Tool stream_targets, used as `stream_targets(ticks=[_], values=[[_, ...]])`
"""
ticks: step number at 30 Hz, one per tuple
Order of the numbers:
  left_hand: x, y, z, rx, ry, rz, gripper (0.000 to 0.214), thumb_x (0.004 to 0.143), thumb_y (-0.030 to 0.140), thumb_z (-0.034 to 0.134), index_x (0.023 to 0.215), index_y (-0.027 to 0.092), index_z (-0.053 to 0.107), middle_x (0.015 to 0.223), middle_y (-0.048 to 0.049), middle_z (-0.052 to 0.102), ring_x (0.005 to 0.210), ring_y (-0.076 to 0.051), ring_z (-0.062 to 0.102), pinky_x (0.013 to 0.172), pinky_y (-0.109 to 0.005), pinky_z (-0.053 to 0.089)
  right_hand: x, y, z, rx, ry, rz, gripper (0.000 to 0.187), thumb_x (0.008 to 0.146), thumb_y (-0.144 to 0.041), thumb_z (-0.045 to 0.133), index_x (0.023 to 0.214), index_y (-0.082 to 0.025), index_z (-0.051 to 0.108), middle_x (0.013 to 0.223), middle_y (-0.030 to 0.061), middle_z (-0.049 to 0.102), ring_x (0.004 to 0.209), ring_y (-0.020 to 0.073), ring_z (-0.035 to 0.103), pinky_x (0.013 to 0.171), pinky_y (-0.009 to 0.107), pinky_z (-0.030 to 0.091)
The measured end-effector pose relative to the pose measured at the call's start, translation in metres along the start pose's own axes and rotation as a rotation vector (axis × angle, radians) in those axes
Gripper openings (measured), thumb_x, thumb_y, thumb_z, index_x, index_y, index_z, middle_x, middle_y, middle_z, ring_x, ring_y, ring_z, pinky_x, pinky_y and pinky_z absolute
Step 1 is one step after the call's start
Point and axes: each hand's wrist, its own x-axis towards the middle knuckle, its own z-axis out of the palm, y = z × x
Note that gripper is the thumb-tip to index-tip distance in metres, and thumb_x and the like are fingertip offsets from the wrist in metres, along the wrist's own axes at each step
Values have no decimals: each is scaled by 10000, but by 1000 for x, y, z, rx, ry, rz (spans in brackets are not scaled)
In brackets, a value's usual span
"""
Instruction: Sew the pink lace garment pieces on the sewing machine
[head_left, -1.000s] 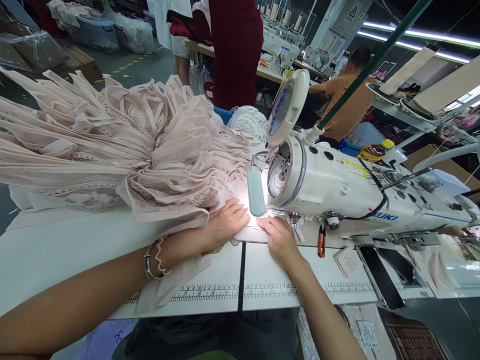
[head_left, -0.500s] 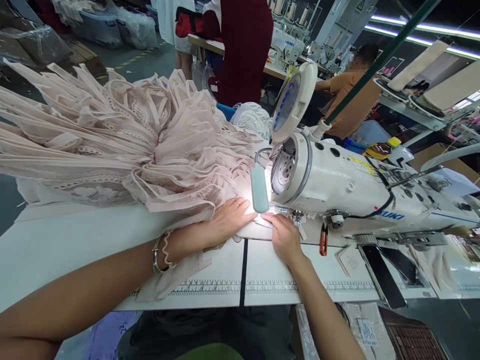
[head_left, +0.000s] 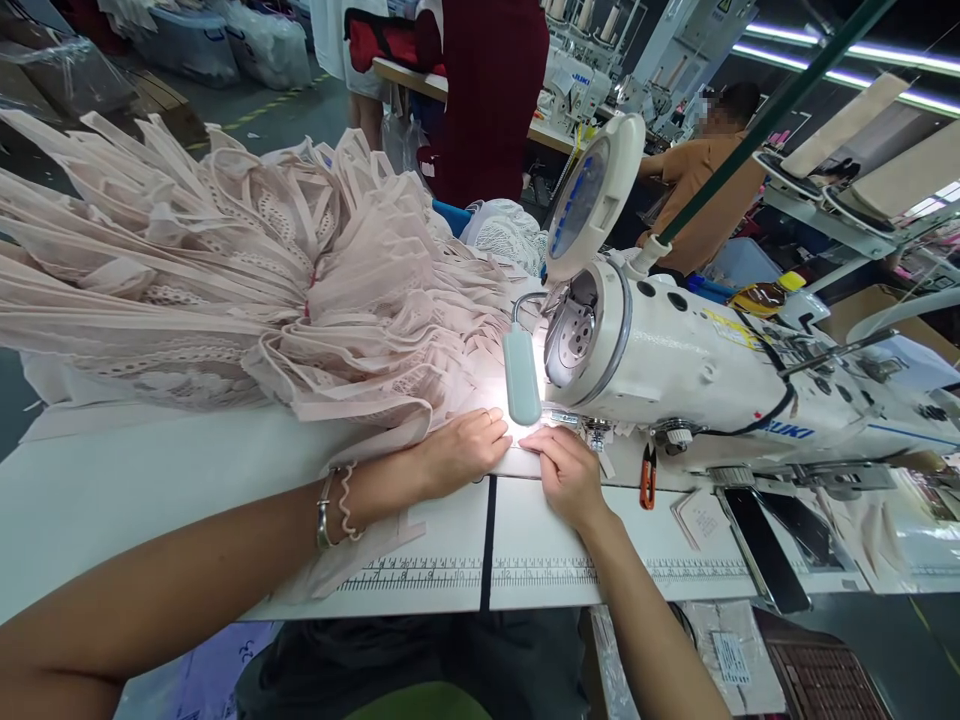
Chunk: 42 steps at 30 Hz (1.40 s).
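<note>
My left hand is closed, its fingers curled at the lit sewing spot, pinching pale pink fabric that runs beneath the wrist. Opposite it, my right hand has its fingers pressed together on the fabric edge, just below the presser foot area; glare washes out the detail there. The white sewing machine stands over this spot, and its small grey-green lamp hides the needle. A large heap of pale pink lace-trimmed garment pieces lies behind my left hand.
Orange-handled thread snips, a paper tag stack and a phone lie to the right. A printed ruler runs along the table's front edge. A round magnifier rises above the machine head. Two people are beyond the table.
My left hand has curled from flatter, stretched fingers into a pinch and shifted slightly right. My right fingertips have moved very little. The machine and the heap stay in place.
</note>
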Motion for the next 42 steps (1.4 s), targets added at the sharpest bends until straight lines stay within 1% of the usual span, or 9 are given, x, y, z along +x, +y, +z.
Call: stream_targets(ticks=[5, 14, 20, 25, 28, 30, 33, 38, 42], values=[[1, 3, -1, 29, 18, 1, 338, 963, -3, 336, 782, 147, 579, 730, -38, 541, 694, -173, 476, 656, -289, 413, -1, 1, 1, -32, -42, 31, 422, 863, -20, 400, 940, -246, 749, 926, 15, 747, 872, 148, 669, 805, 260, 535], [1, 2, -1, 58, 49, 13, 330, 956, -9, 345, 766, 146, 565, 717, -34, 535, 682, -169, 483, 648, -283, 406, 0, 0, 1, 26, 21, -12, 389, 862, -10, 413, 908, -230, 731, 892, 4, 750, 856, 148, 665, 791, 255, 524], [1, 2, 1, -1, 25, 21, 318, 964, -7, 355, 805, 144, 586, 741, -32, 552, 720, -165, 506, 697, -280, 437, -1, 0, -2, 12, -36, 5, 398, 861, -39, 422, 947, -244, 752, 924, 15, 739, 834, 148, 657, 762, 254, 527], [-1, -3, -7, -88, -23, -53, 251, 990, 85, 406, 845, 149, 601, 886, -69, 625, 869, -192, 550, 813, -319, 464, 1, -4, -9, 3, -97, -77, 405, 862, -46, 452, 958, -257, 784, 929, 22, 727, 844, 145, 637, 740, 240, 524], [-6, -6, -11, -160, -73, -80, 203, 972, 83, 423, 1028, 149, 606, 1087, -112, 660, 1089, -230, 555, 962, -388, 454, 1, -4, -10, -2, -129, -116, 400, 882, -56, 461, 979, -266, 787, 931, 37, 717, 889, 162, 633, 783, 271, 539], [-8, -7, -11, -196, -120, -77, 265, 951, 59, 428, 1154, 145, 575, 1203, -137, 645, 1196, -248, 532, 1021, -426, 439, -1, -2, -9, -34, -121, -126, 424, 869, -37, 463, 1006, -279, 783, 1017, 43, 717, 959, 176, 634, 836, 298, 548], [-9, -7, -11, -213, -168, -91, 357, 919, 24, 447, 1248, 140, 526, 1292, -156, 609, 1274, -255, 509, 1056, -438, 434, -3, 2, -5, -102, -106, -119, 478, 838, 6, 462, 1042, -296, 772, 1117, 30, 718, 1051, 184, 632, 902, 314, 550], [-7, -8, -11, -197, -206, -102, 390, 884, -15, 469, 1238, 142, 519, 1321, -149, 591, 1321, -262, 483, 1083, -444, 418, -5, 8, -3, -112, -119, -156, 502, 830, 18, 454, 1090, -284, 759, 1088, 22, 745, 1066, 180, 658, 976, 342, 553], [-5, -8, -13, -208, -189, -100, 330, 908, -2, 449, 1173, 161, 559, 1303, -127, 605, 1281, -254, 506, 1091, -464, 405, -4, 8, -5, -94, -147, -165, 533, 816, 23, 445, 1131, -280, 749, 1097, 27, 743, 1097, 187, 652, 1007, 364, 547]])
